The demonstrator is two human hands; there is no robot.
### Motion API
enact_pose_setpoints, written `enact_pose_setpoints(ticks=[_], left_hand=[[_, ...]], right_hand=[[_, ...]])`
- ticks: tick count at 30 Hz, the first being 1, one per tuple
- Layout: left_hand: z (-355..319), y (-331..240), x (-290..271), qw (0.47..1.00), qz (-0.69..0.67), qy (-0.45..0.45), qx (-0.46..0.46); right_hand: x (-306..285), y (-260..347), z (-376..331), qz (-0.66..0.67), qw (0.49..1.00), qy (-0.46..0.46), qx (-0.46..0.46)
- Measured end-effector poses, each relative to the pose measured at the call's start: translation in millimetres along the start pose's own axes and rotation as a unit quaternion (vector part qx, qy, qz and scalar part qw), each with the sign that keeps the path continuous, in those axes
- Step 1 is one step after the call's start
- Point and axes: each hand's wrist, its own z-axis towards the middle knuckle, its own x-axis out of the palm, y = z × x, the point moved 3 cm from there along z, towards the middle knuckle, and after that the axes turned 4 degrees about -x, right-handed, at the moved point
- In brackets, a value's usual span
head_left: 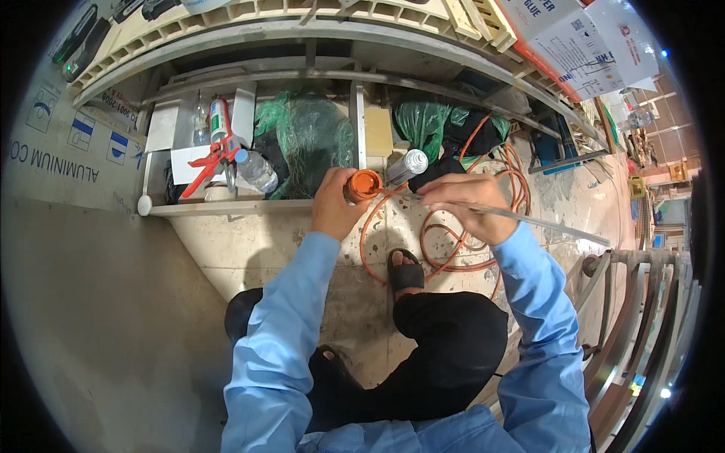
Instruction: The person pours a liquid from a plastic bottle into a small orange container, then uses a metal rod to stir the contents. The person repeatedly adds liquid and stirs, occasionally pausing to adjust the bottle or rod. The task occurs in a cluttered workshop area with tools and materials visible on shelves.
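An orange cap (365, 184) is gripped in the curled fingers of the left hand (337, 204), at the near end of a silver cartridge (406, 167) that slants up and to the right from it. Whether the cap is seated on the cartridge or only held against it cannot be told. Both are held above the floor, in front of the low shelf (226, 208) under the bench (302, 30).

A thin, pale metal strip (529, 220) is pinched between the thumb and fingers of the right hand (468, 205); it runs from just beside the cap out to the right, well past the wrist. Both forearms are covered by light blue sleeves (279, 332).

Beneath the hands, an orange cable (445, 249) is coiled in loops on the stained floor, and a foot in a dark sandal (405, 270) is set just inside the loops. Dark trousers are seen at the bent knees.

On the shelf, a red caulking gun (210, 162) with a tube in it, a clear plastic bottle (255, 170) and crumpled green plastic bags (310, 132) are kept. To the right, stacked metal frames (642, 302) are leaned beside the floor area.
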Motion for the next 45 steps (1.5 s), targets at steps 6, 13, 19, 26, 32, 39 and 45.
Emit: enact_pose_setpoints(ticks=[6,13,19,26,32,39,45], left_hand=[[4,-2,0,1.0,-0.011,-0.016,0.011],[9,0,-20,0.997,0.014,-0.074,0.018],[15,16,-42,0.995,0.021,-0.096,-0.009],[13,13,-39,0.996,0.034,-0.085,-0.017],[14,11,-31,0.997,0.022,-0.069,-0.024],[10,20,-37,0.995,0.057,-0.072,-0.048],[11,19,-33,0.996,0.043,-0.073,-0.007]], right_hand=[[13,-25,-9,0.206,0.937,-0.15,0.239],[11,-80,-63,0.311,0.875,-0.301,0.218],[90,-171,-171,0.467,0.634,-0.464,0.406],[204,-249,-231,0.495,0.56,-0.38,0.545],[211,-258,-212,0.407,0.606,-0.231,0.644],[95,-292,-151,-0.269,0.737,-0.348,0.513],[10,-280,-121,-0.288,0.775,-0.178,0.533]])
